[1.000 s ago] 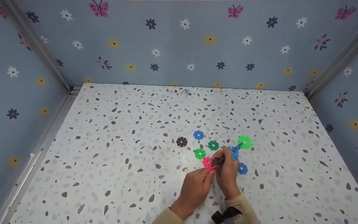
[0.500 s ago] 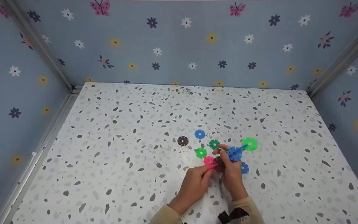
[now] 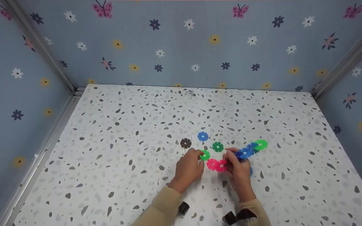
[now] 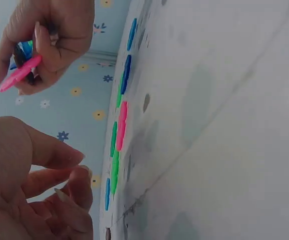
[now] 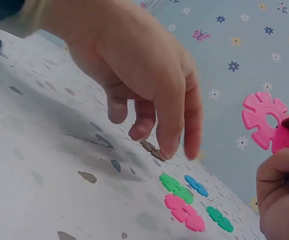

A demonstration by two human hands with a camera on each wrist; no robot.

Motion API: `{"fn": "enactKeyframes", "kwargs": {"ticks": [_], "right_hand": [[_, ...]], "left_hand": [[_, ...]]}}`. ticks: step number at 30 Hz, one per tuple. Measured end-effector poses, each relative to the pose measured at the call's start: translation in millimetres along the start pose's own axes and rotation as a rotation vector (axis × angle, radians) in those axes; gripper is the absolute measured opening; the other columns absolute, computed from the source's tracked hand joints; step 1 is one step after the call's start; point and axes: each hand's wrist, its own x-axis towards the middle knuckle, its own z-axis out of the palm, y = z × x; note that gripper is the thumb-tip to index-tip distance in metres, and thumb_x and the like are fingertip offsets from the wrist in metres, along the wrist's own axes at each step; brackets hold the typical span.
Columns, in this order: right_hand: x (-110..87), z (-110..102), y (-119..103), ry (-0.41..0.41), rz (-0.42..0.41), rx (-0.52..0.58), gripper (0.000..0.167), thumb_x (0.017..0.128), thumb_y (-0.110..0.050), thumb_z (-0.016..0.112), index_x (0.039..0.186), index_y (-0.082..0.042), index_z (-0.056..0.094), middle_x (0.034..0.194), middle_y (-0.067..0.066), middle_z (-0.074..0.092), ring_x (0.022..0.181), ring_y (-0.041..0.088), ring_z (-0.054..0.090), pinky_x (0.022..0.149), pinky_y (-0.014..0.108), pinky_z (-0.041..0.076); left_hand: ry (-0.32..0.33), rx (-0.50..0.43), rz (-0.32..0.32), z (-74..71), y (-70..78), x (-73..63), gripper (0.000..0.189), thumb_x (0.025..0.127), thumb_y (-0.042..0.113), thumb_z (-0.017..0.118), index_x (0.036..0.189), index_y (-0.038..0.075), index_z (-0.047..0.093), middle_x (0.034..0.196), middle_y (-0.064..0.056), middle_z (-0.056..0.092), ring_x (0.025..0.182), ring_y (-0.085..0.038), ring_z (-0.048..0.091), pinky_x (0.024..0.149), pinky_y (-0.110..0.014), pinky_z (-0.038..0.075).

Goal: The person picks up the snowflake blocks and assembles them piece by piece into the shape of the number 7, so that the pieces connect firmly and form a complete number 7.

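Leftmost, the brown disc [image 3: 185, 143] lies at 12 o'clock from my left hand [image 3: 188, 169], whose fingers are loosely bent and hold nothing, near the light green disc [image 3: 205, 155]; I cannot tell whether they touch it. The blue disc [image 3: 202, 136] lies at 1 o'clock from that hand. The loose pink disc [image 3: 212, 164] follows, then the dark green disc [image 3: 217, 147] at 12 o'clock from it. My right hand [image 3: 238, 172] grips the chain of joined discs [image 3: 246, 153], long axis running 8 to 2 o'clock: pink end [image 5: 254, 117] toward 8, bright green end [image 3: 262, 144] toward 2.
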Motion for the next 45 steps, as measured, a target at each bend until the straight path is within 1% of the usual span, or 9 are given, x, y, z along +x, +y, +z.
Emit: {"fn": "enactKeyframes", "kwargs": {"ticks": [6,10,15,22,24,30,35,39,45], "right_hand": [[-4.3,-1,1,-0.034,0.048,0.038,0.033,0.095,-0.012,0.065,0.124,-0.004,0.052,0.086,0.007,0.055,0.053,0.011,0.043,0.043,0.019,0.034],[-5.2,0,0,-0.064,0.057,0.049,0.037,0.095,-0.013,0.065,0.128,-0.004,0.05,0.088,0.006,0.054,0.054,0.011,0.043,0.044,0.018,0.036],[-3.3,-2,-3,-0.185,0.042,0.121,0.045,0.095,-0.005,0.063,0.135,-0.001,0.044,0.094,0.008,0.052,0.057,0.012,0.043,0.046,0.02,0.038],[-0.3,1,-8,-0.071,0.037,0.053,0.015,0.096,-0.015,0.066,0.102,-0.002,0.06,0.077,0.005,0.055,0.058,0.012,0.043,0.049,0.02,0.036],[0.4,3,-9,-0.075,0.021,0.067,0.009,0.097,-0.014,0.063,0.094,-0.006,0.063,0.08,0.005,0.059,0.065,0.013,0.05,0.056,0.021,0.042],[3.4,1,-12,-0.275,-0.037,0.342,0.017,0.101,-0.006,0.048,0.091,-0.005,0.062,0.098,0.008,0.063,0.089,0.018,0.059,0.084,0.026,0.05],[5.3,0,-12,-0.358,-0.036,0.384,0.023,0.102,-0.004,0.039,0.088,-0.004,0.057,0.095,0.01,0.064,0.093,0.022,0.061,0.089,0.03,0.051],[5.5,4,-14,-0.318,-0.022,0.36,0.031,0.104,-0.009,0.036,0.081,-0.005,0.056,0.079,0.008,0.059,0.081,0.021,0.06,0.084,0.034,0.053],[5.4,8,-19,-0.287,0.015,0.357,0.04,0.109,-0.025,0.033,0.076,-0.008,0.052,0.068,0.003,0.049,0.062,0.015,0.049,0.062,0.029,0.048]], "left_hand": [[-0.051,0.084,-0.039,4.5,-2.8,15.6,0.035,0.09,0.023,0.073,0.121,0.009,0.068,0.099,-0.005,0.058,0.077,-0.018,0.059,0.068,-0.037,0.051],[-0.029,0.087,-0.053,6.3,-5.8,17.7,0.036,0.087,0.027,0.077,0.116,0.008,0.066,0.104,-0.009,0.057,0.073,-0.018,0.058,0.065,-0.036,0.05],[0.002,0.059,-0.046,4.8,-9.9,13.9,0.036,0.081,0.021,0.082,0.107,0.007,0.061,0.102,-0.008,0.053,0.071,-0.019,0.057,0.062,-0.035,0.05],[0.009,-0.104,-0.021,-3.6,-12.0,-2.0,0.025,0.083,0.011,0.077,0.098,0.013,0.057,0.086,0.0,0.063,0.074,-0.016,0.058,0.064,-0.035,0.048],[0.011,-0.166,-0.014,-7.3,-10.5,-6.8,0.019,0.086,0.014,0.075,0.096,0.013,0.059,0.086,0.002,0.063,0.072,-0.014,0.056,0.064,-0.033,0.048],[-0.028,-0.336,0.06,-18.0,-1.3,-21.1,0.014,0.095,0.026,0.069,0.099,0.015,0.06,0.072,0.01,0.06,0.058,-0.006,0.053,0.055,-0.026,0.044],[-0.044,-0.394,0.127,-20.1,4.1,-29.8,0.01,0.097,0.023,0.066,0.097,0.015,0.06,0.069,0.011,0.06,0.058,-0.004,0.054,0.054,-0.024,0.044],[-0.045,-0.425,0.157,-18.0,8.9,-36.4,0.006,0.096,0.019,0.066,0.097,0.014,0.063,0.07,0.011,0.06,0.058,-0.003,0.053,0.053,-0.023,0.044],[-0.029,-0.391,0.197,-9.4,18.6,-46.9,0.004,0.095,0.017,0.066,0.094,0.014,0.064,0.071,0.013,0.058,0.058,0.0,0.049,0.053,-0.021,0.043]]}}
